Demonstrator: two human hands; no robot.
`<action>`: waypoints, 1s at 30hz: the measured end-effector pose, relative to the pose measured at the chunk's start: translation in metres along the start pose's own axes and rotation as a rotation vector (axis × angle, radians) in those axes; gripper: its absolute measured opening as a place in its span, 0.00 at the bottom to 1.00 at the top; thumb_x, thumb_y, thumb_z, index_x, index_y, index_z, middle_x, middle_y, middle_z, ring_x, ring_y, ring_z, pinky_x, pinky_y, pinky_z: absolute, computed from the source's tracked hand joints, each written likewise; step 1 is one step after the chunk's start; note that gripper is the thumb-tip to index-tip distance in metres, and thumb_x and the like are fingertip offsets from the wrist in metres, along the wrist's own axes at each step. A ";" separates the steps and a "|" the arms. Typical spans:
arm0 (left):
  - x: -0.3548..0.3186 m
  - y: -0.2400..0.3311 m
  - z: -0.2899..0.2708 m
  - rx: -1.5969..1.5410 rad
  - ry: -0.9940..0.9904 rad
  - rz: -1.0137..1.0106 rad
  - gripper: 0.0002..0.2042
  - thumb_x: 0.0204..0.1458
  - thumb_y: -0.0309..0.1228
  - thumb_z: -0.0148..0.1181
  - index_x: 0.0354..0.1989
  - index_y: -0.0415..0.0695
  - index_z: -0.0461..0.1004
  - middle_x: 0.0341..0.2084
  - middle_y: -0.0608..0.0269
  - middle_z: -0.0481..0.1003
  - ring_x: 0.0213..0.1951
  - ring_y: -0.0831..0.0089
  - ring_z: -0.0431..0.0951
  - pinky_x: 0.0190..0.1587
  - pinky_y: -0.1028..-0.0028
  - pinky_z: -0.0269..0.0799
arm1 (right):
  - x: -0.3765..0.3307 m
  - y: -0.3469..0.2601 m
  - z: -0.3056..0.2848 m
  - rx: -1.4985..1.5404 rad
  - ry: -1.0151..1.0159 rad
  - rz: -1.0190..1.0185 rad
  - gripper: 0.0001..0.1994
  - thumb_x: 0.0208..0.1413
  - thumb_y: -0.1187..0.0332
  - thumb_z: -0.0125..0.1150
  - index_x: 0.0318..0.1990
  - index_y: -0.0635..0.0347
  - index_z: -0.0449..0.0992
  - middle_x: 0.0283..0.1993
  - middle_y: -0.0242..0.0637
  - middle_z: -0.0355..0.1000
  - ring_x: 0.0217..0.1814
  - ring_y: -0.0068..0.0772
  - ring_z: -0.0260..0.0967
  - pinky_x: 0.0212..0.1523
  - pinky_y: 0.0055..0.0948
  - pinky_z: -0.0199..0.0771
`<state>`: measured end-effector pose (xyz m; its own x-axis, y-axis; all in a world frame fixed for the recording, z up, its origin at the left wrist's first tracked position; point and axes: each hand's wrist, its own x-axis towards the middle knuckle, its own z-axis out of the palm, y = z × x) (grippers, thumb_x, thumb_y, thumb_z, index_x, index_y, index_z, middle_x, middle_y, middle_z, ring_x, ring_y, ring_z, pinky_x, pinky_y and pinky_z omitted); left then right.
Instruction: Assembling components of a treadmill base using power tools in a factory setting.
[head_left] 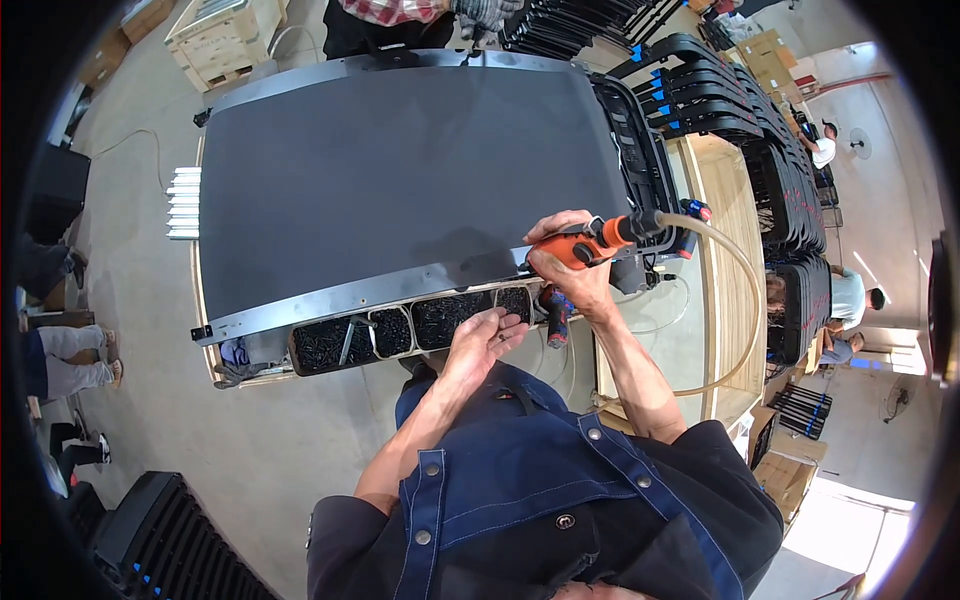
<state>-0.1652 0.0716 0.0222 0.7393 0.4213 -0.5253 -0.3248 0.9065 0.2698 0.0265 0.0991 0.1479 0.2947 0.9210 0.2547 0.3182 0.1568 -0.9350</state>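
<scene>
My right hand (568,268) grips an orange pneumatic screwdriver (598,238) held against the near right corner of a large dark belt panel (400,170). A clear air hose (740,290) loops from the tool's rear down to the right. My left hand (482,335) hovers just below a divided tray of black screws (400,330), fingers curled and pinched together; whether it holds a screw is too small to tell. A grey metal rail (360,292) runs along the panel's near edge, above the tray.
A person in a plaid shirt (390,12) stands at the panel's far side. Stacks of black frames (720,100) line the right. Silver rods (184,203) lie at the left. Seated people's legs (60,360) are at the left; other people (845,300) sit at the right.
</scene>
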 end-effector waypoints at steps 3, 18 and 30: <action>-0.006 0.001 -0.010 -0.042 -0.013 -0.008 0.18 0.71 0.36 0.50 0.60 0.34 0.66 0.50 0.47 0.78 0.48 0.57 0.84 0.49 0.64 0.85 | -0.002 -0.009 0.005 0.129 -0.020 0.011 0.23 0.46 0.86 0.70 0.49 0.61 0.71 0.48 0.45 0.78 0.49 0.40 0.80 0.55 0.42 0.81; -0.039 0.016 -0.009 -0.188 -0.057 0.181 0.17 0.63 0.44 0.62 0.48 0.42 0.77 0.27 0.67 0.72 0.25 0.81 0.66 0.24 0.80 0.62 | -0.034 -0.028 -0.003 0.869 0.154 0.208 0.23 0.52 0.76 0.67 0.56 0.57 0.69 0.50 0.44 0.75 0.49 0.42 0.79 0.56 0.48 0.80; -0.056 0.024 -0.004 0.111 0.170 0.442 0.15 0.64 0.40 0.64 0.48 0.39 0.79 0.25 0.66 0.75 0.22 0.84 0.68 0.23 0.81 0.62 | -0.042 -0.002 0.021 0.961 0.268 0.309 0.21 0.56 0.75 0.65 0.58 0.58 0.68 0.52 0.42 0.73 0.48 0.39 0.77 0.60 0.50 0.78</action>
<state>-0.2163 0.0699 0.0551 0.4347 0.7723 -0.4632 -0.5142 0.6351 0.5764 -0.0053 0.0677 0.1339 0.4684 0.8786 -0.0928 -0.6218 0.2533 -0.7411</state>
